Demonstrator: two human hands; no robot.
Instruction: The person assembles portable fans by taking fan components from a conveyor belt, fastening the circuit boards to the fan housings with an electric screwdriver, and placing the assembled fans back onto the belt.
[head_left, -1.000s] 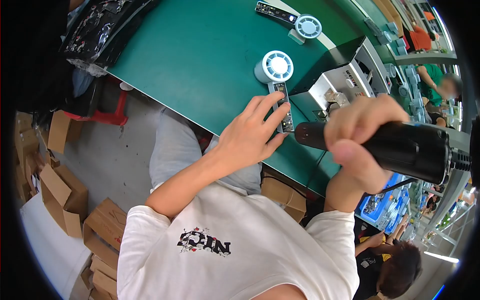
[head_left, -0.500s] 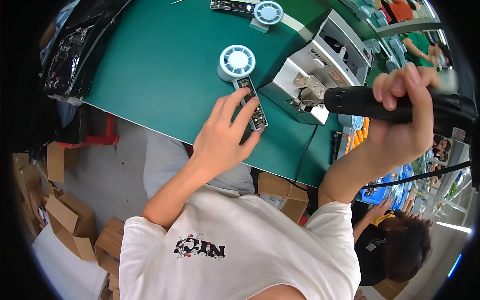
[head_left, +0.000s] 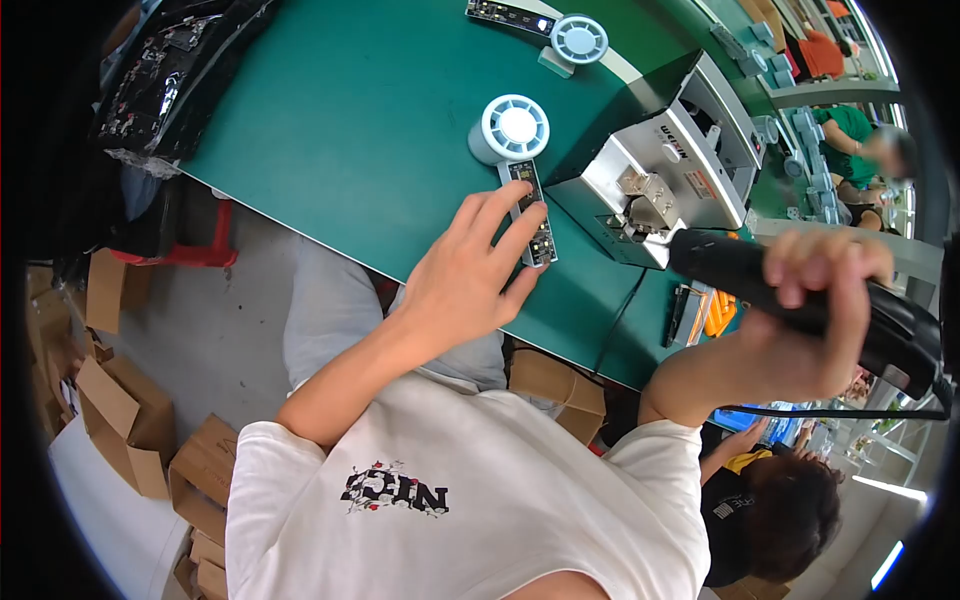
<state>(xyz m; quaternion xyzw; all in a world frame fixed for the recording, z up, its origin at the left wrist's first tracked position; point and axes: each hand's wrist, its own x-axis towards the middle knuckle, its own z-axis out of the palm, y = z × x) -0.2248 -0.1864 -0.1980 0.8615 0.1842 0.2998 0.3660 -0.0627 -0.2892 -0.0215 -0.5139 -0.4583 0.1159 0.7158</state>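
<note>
My left hand (head_left: pixel 465 265) rests its fingertips on the circuit board in the handle of a light-blue handheld fan (head_left: pixel 517 127), which lies on the green table (head_left: pixel 340 130). The handle points toward me. In my right hand (head_left: pixel 825 310) is a black electric screwdriver (head_left: pixel 730 265), its fingers wrapped round the body. The driver's front end is beside the metal mechanism of a silver and black WEIXIN machine (head_left: pixel 665 160), to the right of the fan. Whether the two touch I cannot tell.
A second fan (head_left: pixel 579 39) with a lit board lies at the table's far side. A black bag of parts (head_left: pixel 165 80) is at the left. Orange-handled items (head_left: pixel 720 312) lie right of the machine. Co-workers (head_left: pixel 790 510) sit at the right; cardboard boxes (head_left: pixel 125 425) stand on the floor.
The view has shifted. My right hand and screwdriver have moved from near the handle's end to beside the machine. My left hand stays on the fan's board.
</note>
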